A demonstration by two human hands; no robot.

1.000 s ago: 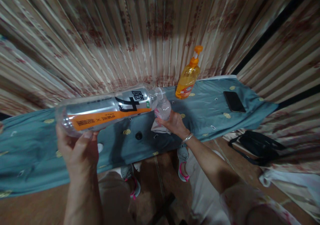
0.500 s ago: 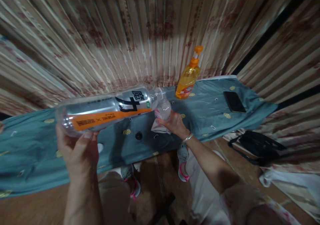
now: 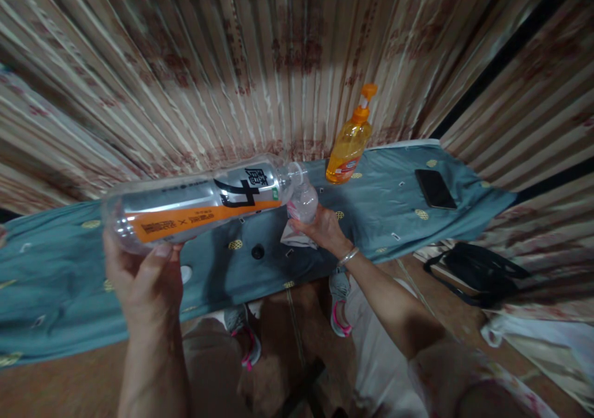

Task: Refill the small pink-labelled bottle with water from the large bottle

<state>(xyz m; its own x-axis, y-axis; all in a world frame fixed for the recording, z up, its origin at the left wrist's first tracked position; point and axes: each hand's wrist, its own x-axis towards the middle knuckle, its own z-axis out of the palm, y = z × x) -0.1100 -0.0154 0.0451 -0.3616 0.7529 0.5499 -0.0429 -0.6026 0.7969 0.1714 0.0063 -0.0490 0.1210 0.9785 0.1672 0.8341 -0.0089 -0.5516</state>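
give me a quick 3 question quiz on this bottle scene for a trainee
1. True or false: the left hand holds the large clear bottle lying almost level, its mouth towards the small bottle.
2. Which hand grips the small bottle? A) left hand B) right hand C) neither
3. What dark flat thing lies on the blue cloth to the right of the orange pump bottle?

Key:
1. True.
2. B; a crumpled white wrapper sits under that hand too.
3. A phone, lying flat.
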